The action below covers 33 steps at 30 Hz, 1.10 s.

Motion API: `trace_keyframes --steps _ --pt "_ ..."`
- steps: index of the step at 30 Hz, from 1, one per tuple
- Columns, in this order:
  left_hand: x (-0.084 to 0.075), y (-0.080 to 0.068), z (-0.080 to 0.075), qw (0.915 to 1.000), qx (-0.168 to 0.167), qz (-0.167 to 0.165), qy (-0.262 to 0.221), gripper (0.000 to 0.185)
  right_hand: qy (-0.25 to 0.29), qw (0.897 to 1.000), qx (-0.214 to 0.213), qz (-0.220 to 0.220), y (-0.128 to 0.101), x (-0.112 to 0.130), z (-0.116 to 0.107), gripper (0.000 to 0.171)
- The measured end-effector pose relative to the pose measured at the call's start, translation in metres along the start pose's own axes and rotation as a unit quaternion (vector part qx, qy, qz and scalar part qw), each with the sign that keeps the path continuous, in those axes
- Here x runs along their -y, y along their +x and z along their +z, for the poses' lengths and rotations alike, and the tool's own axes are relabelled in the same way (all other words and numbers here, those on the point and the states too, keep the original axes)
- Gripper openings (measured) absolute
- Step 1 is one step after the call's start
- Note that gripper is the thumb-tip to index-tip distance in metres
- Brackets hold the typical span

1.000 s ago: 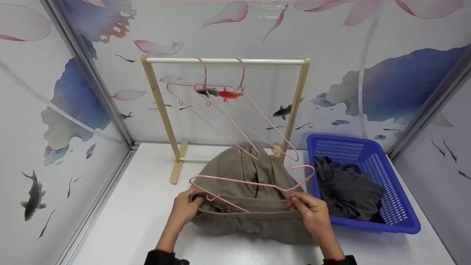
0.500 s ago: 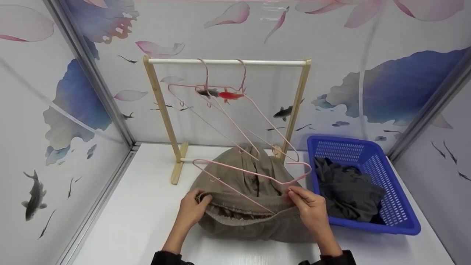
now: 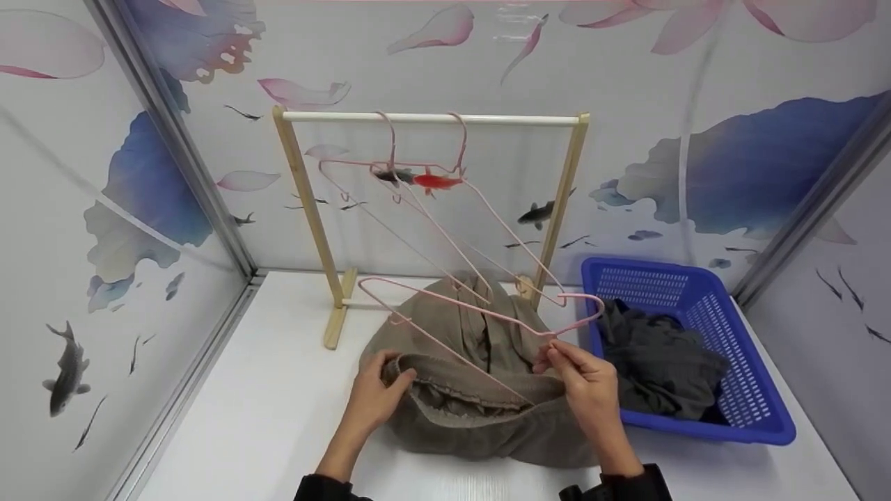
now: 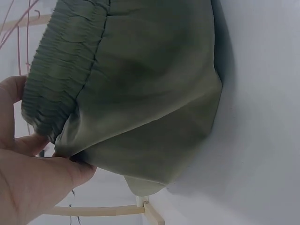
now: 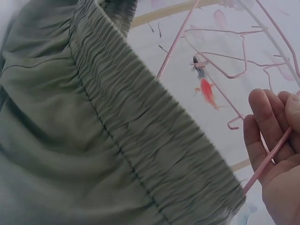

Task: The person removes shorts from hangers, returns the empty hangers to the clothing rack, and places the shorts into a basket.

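An olive-brown garment (image 3: pixel 487 431) with an elastic waistband (image 5: pixel 154 154) lies on the white table (image 3: pixel 264 417). My left hand (image 3: pixel 390 372) grips the waistband's left end and holds it open; in the left wrist view the cloth (image 4: pixel 150 93) is bunched against my thumb (image 4: pixel 70 171). My right hand (image 3: pixel 553 355) pinches a pink wire hanger (image 3: pixel 480 309) near its neck. One arm of the hanger slants down into the waistband opening. The other end is raised toward the rack. In the right wrist view the pink wire (image 5: pixel 267 161) crosses my fingers (image 5: pixel 262 126).
A small wooden rack (image 3: pixel 431 118) stands behind the garment with two more pink hangers (image 3: pixel 424 170) on its rail. A blue plastic basket (image 3: pixel 759 410) with dark clothes (image 3: pixel 661 362) sits to the right. Patterned walls close in the table on three sides.
The hanger has tipped up and swung toward the rack, with its lower arm going into the waistband. My left hand has shifted right, pulling the waistband open.
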<state>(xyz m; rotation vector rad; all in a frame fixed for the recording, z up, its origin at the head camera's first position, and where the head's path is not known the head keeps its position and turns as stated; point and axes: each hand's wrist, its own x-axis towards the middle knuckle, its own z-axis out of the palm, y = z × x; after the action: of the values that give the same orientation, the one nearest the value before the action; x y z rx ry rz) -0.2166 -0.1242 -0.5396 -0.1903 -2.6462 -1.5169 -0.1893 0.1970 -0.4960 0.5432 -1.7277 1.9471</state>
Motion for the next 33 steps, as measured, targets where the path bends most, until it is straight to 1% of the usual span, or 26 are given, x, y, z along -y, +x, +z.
trace_keyframes --steps 2,6,10,12,15,19,21,22,24,26,29,31,33 --pt "-0.001 -0.001 0.000 1.0000 0.004 0.009 0.001 0.051 0.008 1.000 0.002 -0.011 0.001 0.001 0.001 0.019" --pt "-0.006 -0.004 -0.001 0.9993 0.005 0.029 0.022 0.054 0.019 0.999 0.010 -0.037 0.004 0.001 0.002 0.022" --pt "-0.015 -0.007 -0.002 0.9978 -0.002 0.055 0.037 0.049 0.015 0.999 0.013 -0.051 0.006 0.001 0.002 0.024" --pt "-0.022 -0.008 -0.002 0.9956 -0.011 0.079 0.049 0.044 0.012 0.998 0.013 -0.054 0.007 0.001 0.002 0.024" --pt "-0.036 -0.011 -0.002 0.9884 -0.031 0.128 0.076 0.037 0.006 0.999 0.010 -0.051 0.007 0.000 0.002 0.023" --pt "-0.057 -0.017 -0.005 0.9723 -0.055 0.197 0.113 0.032 0.005 0.998 0.012 -0.056 0.008 0.000 0.003 0.023" --pt "-0.066 -0.019 -0.006 0.9627 -0.066 0.231 0.124 0.031 0.000 0.998 0.016 -0.055 0.009 0.000 0.004 0.023" --pt "-0.070 -0.019 -0.007 0.9564 -0.074 0.251 0.129 0.031 -0.005 0.998 0.016 -0.053 0.010 0.000 0.004 0.023" --pt "-0.078 -0.020 -0.008 0.9413 -0.093 0.292 0.141 0.032 -0.015 0.999 0.014 -0.044 0.011 0.001 0.004 0.022" --pt "-0.085 -0.019 -0.009 0.9220 -0.115 0.336 0.154 0.034 -0.023 0.999 0.013 -0.038 0.013 0.002 0.005 0.021" --pt "-0.096 -0.015 -0.012 0.8877 -0.150 0.397 0.179 0.037 -0.020 0.998 0.016 -0.051 0.015 0.002 0.007 0.020" --pt "-0.105 -0.012 -0.013 0.8673 -0.169 0.425 0.196 0.040 -0.019 0.997 0.020 -0.070 0.016 0.002 0.009 0.019" --pt "-0.113 -0.008 -0.015 0.8501 -0.184 0.443 0.217 0.040 -0.020 0.996 0.022 -0.087 0.016 0.001 0.011 0.019"
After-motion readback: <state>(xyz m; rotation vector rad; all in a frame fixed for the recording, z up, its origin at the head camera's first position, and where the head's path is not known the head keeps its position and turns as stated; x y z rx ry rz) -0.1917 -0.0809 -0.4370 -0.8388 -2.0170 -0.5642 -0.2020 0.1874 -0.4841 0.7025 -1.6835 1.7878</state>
